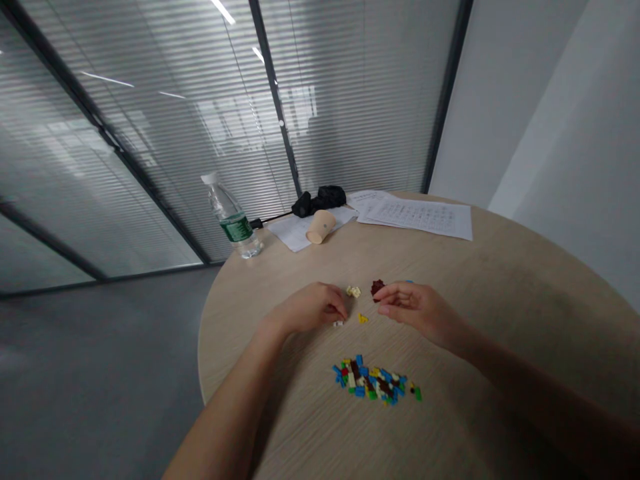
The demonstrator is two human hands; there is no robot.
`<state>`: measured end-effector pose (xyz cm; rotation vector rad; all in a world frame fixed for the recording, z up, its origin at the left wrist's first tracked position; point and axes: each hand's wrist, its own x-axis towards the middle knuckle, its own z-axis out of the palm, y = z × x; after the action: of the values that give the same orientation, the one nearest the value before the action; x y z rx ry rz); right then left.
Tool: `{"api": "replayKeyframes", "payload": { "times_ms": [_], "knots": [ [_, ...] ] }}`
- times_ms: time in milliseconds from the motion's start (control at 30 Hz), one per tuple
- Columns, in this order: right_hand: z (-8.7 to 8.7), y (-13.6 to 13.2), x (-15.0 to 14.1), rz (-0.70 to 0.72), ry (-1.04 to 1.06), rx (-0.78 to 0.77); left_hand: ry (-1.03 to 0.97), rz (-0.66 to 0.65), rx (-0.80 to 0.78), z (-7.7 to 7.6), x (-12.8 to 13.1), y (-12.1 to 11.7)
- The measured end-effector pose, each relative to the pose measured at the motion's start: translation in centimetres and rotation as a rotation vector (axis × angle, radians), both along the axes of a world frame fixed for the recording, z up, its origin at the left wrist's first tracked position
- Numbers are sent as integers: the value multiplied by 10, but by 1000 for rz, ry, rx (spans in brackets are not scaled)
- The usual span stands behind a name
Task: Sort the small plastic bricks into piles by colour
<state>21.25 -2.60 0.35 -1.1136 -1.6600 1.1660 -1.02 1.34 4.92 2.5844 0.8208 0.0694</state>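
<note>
Several white toy bricks [339, 324] lie on the table right at the fingertips of my left hand [316, 307]. Its fingers are curled downward and closed together; whatever they pinch is hidden. My right hand [417, 308] has its fingers stretched out, thumb apart, beside a small cluster of dark red bricks [377, 288]; I cannot tell whether it touches them. Between the hands sit cream bricks [353, 291] and, closer to me, a few yellow bricks [363, 318]. A blue piece [409, 281] peeks out behind my right hand. Nearer still spreads a mixed pile of coloured bricks [370, 381].
On the round wooden table [520, 293], a water bottle [235, 223] stands at the far left edge. A paper cup [321, 227] lies on its side on paper. Behind it is a black bundle [320, 200]. Printed sheets [420, 217] lie at the back right.
</note>
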Motion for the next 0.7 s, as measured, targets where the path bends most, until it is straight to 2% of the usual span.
{"api": "replayKeyframes", "payload": {
  "times_ms": [100,167,267,367,500,700],
  "knots": [
    [-1,-1,-1,-1,-44,36,-8,17,57,2,-5,1],
    [-1,-3,-1,-8,-147,113,-29,77,140,4,-10,3],
    [-2,-6,-1,19,-391,364,-10,232,239,4,-19,6],
    [-2,-9,-2,121,-538,585,89,328,234,2,-24,8],
    [-2,-13,-5,183,-626,638,153,360,206,2,-25,9],
    [-4,-13,-5,195,-621,647,148,392,185,7,-26,6]
  ]
}}
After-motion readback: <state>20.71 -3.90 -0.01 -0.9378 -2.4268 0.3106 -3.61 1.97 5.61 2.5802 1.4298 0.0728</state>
